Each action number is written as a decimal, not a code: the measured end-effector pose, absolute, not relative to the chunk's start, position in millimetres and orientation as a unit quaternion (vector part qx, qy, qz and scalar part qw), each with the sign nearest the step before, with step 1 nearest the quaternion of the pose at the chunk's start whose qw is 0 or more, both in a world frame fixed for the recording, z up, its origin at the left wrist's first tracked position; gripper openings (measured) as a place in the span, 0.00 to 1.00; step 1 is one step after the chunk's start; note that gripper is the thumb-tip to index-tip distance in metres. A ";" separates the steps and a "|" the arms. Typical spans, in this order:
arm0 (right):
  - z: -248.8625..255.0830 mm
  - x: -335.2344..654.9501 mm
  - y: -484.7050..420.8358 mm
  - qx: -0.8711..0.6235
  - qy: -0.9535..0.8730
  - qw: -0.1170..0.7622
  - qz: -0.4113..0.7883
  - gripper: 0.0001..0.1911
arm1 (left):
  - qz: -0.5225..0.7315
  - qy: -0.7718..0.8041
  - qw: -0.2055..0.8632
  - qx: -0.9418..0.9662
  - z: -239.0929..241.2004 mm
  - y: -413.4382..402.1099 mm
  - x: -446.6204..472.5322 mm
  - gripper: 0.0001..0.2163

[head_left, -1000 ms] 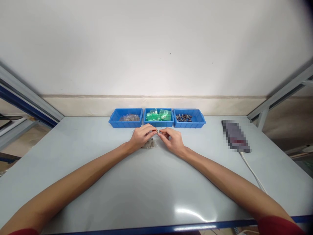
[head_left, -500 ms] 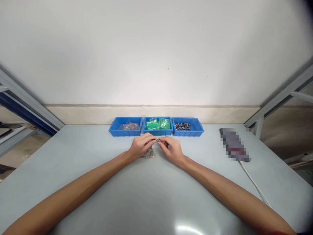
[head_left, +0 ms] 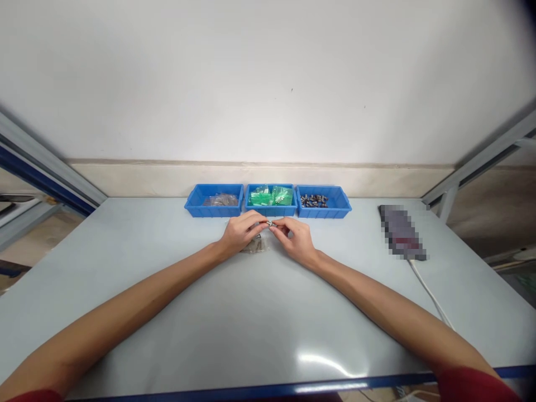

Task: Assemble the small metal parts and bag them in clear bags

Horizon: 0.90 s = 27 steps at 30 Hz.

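Note:
Both hands meet above the table just in front of the blue bins. A small metal piece (head_left: 270, 223), too small to name, is pinched between them. My left hand (head_left: 240, 231) is closed, thumb and fingertips on the piece's left end. My right hand (head_left: 295, 240) is closed too, gripping the right end from the other side. Below the left hand's fingers a clear plastic bag (head_left: 256, 245) with small parts in it lies on the table, partly covered by that hand.
Three blue bins stand in a row at the back: the left bin (head_left: 214, 211) with clear bags, the middle bin (head_left: 271, 211) with green bags, the right bin (head_left: 325, 213) with small metal parts. A blurred dark object (head_left: 402, 231) with a white cable (head_left: 431, 296) lies right.
The view has tilted down, so the bins and hands appear higher and the table's front edge shows. Both hands keep their pinch on the small metal piece.

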State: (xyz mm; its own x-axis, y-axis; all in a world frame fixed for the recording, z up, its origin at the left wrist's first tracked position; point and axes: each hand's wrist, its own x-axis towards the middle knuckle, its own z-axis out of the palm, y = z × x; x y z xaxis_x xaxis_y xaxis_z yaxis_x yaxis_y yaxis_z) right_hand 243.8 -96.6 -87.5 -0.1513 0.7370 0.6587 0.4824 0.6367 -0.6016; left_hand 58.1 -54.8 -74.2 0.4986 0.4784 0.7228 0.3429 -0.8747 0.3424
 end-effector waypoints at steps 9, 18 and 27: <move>-87.2 243.2 -97.2 -0.414 -0.749 0.498 0.136 0.09 | 0.438 0.232 0.073 0.865 -75.7 -53.2 57.6 0.08; -87.8 243.1 -96.7 -0.401 -0.746 0.515 0.133 0.08 | 0.440 0.234 0.077 0.864 -77.0 -53.5 57.2 0.07; -88.9 243.1 -96.8 -0.412 -0.746 0.506 0.135 0.08 | 0.432 0.236 0.081 0.867 -79.6 -52.1 55.9 0.06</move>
